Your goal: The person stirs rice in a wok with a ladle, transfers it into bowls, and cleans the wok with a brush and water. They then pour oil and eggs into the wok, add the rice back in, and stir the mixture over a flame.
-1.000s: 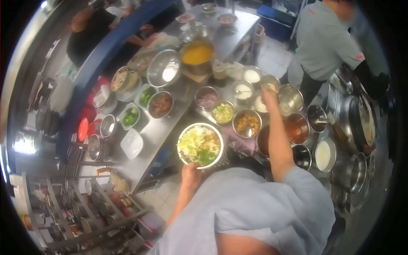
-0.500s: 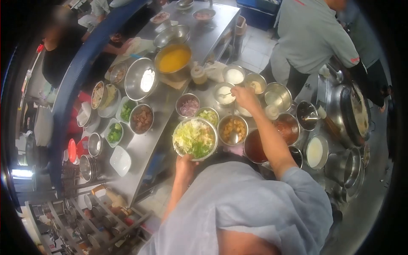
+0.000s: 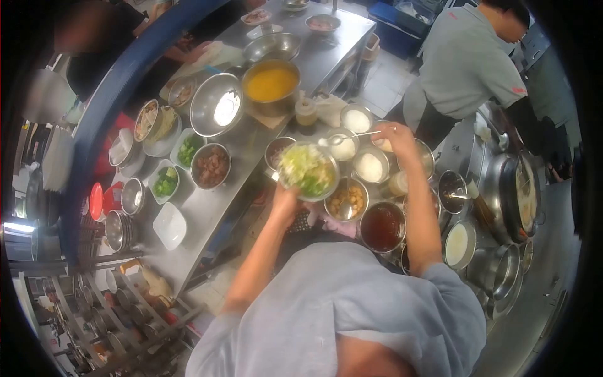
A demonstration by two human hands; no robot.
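My left hand (image 3: 286, 204) grips the near rim of a metal bowl (image 3: 333, 182) filled with chopped pale and green vegetables (image 3: 306, 168). That bowl hangs over the containers and partly covers one of sliced onion (image 3: 275, 151). Farther right, my right hand (image 3: 397, 134) is closed on the handle of a long spoon (image 3: 364, 133). The spoon's head reaches left to the far edge of the vegetable bowl, above a bowl of white powder (image 3: 343, 149). Whether the spoon carries anything is hard to make out. Close by stand two more bowls of white seasoning (image 3: 368, 168).
Diced yellow food (image 3: 347, 202) and red sauce (image 3: 382, 226) stand near my body. Leftward are a pot of yellow liquid (image 3: 271, 81), broccoli (image 3: 166, 182), meat chunks (image 3: 211, 167) and an empty steel bowl (image 3: 217, 105). A co-worker (image 3: 468, 56) stands by a wok (image 3: 524, 188) at right.
My right hand has lifted the spoon out of the white powder and shifted right. My left hand has raised the vegetable bowl toward the spoon, up and right.
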